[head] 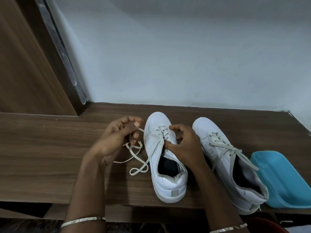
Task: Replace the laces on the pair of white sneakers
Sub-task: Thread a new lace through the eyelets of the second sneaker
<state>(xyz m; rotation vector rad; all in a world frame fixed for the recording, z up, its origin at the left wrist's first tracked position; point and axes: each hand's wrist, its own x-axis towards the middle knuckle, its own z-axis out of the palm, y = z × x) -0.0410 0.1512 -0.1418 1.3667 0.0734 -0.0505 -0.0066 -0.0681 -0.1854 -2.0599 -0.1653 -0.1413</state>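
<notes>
Two white sneakers stand side by side on a brown wooden table, toes pointing away from me. The left sneaker is partly unlaced. Its off-white lace trails loose over the table to its left. My left hand holds a stretch of that lace between curled fingers, just left of the toe. My right hand rests on the left sneaker's tongue area, with thumb and fingers pinching the lace at the eyelets. The right sneaker is laced, its lace ends lying loose.
A light blue plastic tray lies at the table's right front corner, touching the right sneaker's heel. A pale wall runs behind the table, and a wooden door frame stands at the left. The table's front edge is close to me.
</notes>
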